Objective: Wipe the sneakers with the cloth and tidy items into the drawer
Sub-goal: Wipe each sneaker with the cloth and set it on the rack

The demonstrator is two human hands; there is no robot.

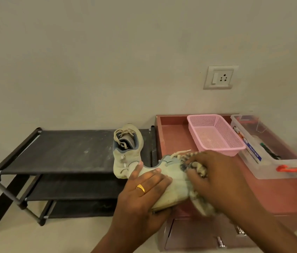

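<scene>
Pale sneaker (176, 185) held over the red surface's (271, 194) near-left corner.
Toe near, heel far; cream, scuffed. My left hand (144, 194) wraps fingers round it; my right hand (217, 178) clamps fingers on the cloth (199, 169) against it.

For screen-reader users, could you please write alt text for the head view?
A left hand holds a sneaker at a red cabinet while the right hand rubs it with a cloth. A second sneaker sits on a rack; a pink basket and clear box stand on the cabinet.
</scene>
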